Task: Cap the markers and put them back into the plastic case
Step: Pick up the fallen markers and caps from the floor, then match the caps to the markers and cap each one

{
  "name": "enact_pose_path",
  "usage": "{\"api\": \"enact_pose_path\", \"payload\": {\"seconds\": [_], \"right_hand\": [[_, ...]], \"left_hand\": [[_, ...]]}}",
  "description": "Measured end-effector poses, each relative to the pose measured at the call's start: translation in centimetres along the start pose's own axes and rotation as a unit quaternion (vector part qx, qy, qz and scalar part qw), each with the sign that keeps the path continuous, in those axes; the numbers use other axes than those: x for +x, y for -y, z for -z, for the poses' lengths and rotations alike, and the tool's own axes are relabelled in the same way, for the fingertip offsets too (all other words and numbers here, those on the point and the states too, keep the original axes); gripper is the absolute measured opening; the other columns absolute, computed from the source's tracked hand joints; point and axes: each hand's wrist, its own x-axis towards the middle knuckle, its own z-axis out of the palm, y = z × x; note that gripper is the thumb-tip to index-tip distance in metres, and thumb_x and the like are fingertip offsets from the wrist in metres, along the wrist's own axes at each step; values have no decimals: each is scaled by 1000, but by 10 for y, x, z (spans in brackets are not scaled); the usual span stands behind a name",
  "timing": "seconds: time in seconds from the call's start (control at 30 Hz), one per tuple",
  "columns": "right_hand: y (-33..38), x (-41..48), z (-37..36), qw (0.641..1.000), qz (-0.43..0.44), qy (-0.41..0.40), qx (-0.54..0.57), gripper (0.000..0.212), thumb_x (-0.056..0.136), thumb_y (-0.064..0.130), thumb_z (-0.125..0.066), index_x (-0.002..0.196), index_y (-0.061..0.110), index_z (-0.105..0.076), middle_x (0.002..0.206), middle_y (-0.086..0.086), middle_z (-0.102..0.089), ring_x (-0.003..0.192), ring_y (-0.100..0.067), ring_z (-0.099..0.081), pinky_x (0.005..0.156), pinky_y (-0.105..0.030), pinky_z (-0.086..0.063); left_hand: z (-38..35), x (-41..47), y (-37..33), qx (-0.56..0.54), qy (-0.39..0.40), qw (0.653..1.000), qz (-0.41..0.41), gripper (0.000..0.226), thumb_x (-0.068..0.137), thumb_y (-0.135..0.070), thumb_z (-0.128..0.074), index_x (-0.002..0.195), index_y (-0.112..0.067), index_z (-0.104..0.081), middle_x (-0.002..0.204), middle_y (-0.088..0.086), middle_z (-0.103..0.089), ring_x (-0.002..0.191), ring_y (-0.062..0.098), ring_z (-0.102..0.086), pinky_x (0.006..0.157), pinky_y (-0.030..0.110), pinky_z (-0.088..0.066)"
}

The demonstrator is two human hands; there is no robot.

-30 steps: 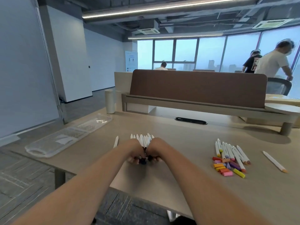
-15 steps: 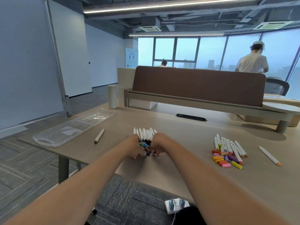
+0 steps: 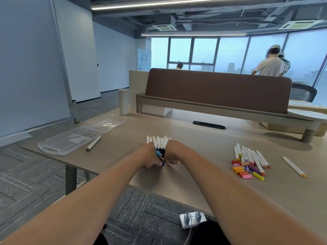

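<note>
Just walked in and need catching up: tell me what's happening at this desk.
A person's left hand and right hand together grip a bundle of markers on the desk. The plastic case lies near the left edge, a single marker beside it. Other markers and loose caps lie to the right, not yet packed.

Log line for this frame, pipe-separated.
left hand, right hand: grip marker bundle | plastic case: open, table left | loose caps: table right

The long see-through case (image 3: pixel 70 140) is shiny plastic. The pale tabletop (image 3: pixel 194 138) looks like smooth, dull wood. The thin white markers (image 3: pixel 158 141) are smooth plastic. The brown desk screen (image 3: pixel 217 91) looks like soft cloth. The grey carpet (image 3: pixel 26 174) looks rough.
</note>
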Motion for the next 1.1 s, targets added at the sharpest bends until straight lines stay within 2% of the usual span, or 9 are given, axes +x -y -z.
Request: {"api": "enact_pose_path", "payload": {"seconds": [0.2,0.3,0.4,0.53,0.6,0.7,0.8,0.97,1.1], "right_hand": [[-3,2,-3,998,27,-8,-61,14,95,15,-56,108,10,-60,76,-7,-40,91,-22,-43,76,-27,-36],[-4,2,-3,998,35,2,-50,32,96,14,-54,128,7,-57,106,-12,-48,93,-21,-40,77,-27,-34],[-5,3,-4,998,41,-13,-35,27,97,18,-54,121,6,-61,102,-8,-49,92,-21,-44,77,-27,-34],[-11,4,-6,999,18,-38,-9,12,90,5,-57,78,4,-55,70,-6,-46,84,-24,-49,71,-28,-37],[-13,3,-6,999,21,-48,5,5,87,0,-57,87,5,-57,68,-6,-43,83,-26,-50,70,-30,-38],[-15,4,-8,993,12,-100,58,10,88,7,-57,98,6,-61,84,-7,-57,79,-25,-53,67,-29,-40],[-20,5,-9,986,-8,-134,97,5,87,7,-58,85,9,-54,81,-7,-56,77,-25,-54,65,-30,-40],[-34,-2,-3,954,-34,-211,209,7,88,13,-56,92,9,-60,86,-8,-60,79,-25,-58,66,-30,-44],[-61,-26,10,934,-27,-249,255,15,89,20,-55,78,11,-57,78,-8,-58,74,-26,-57,63,-30,-42]], "left_hand": [[-3,3,0,3,-11,1000,-11,58,77,-37,-79,121,-10,-50,118,17,-56,79,20,-48,57,24,-45],[-5,4,-1,7,-20,1000,-13,64,77,-38,-79,125,-10,-48,124,16,-50,86,21,-47,62,26,-43],[-7,4,-1,2,-31,999,-11,68,78,-36,-80,130,-11,-45,131,16,-42,93,23,-51,74,25,-42],[-7,5,0,-30,-35,999,-5,63,76,-32,-81,124,-10,-48,126,17,-45,78,25,-53,65,27,-48],[-6,4,1,-41,-41,998,-2,61,79,-34,-80,124,-9,-48,123,18,-44,75,27,-54,60,28,-49],[-6,4,2,-63,-83,995,-2,49,89,-30,-70,128,-9,-48,127,16,-40,89,26,-53,73,24,-43],[-4,2,-3,-87,-115,990,-6,40,91,-27,-65,125,-11,-51,124,12,-48,99,26,-56,80,27,-45],[7,-7,-26,-151,-173,973,-5,21,92,-27,-60,109,-14,-57,107,6,-58,87,21,-57,69,30,-45],[10,-15,-64,-230,-178,956,-42,14,96,-24,-55,102,-15,-62,97,4,-64,81,19,-58,72,32,-46]]}}
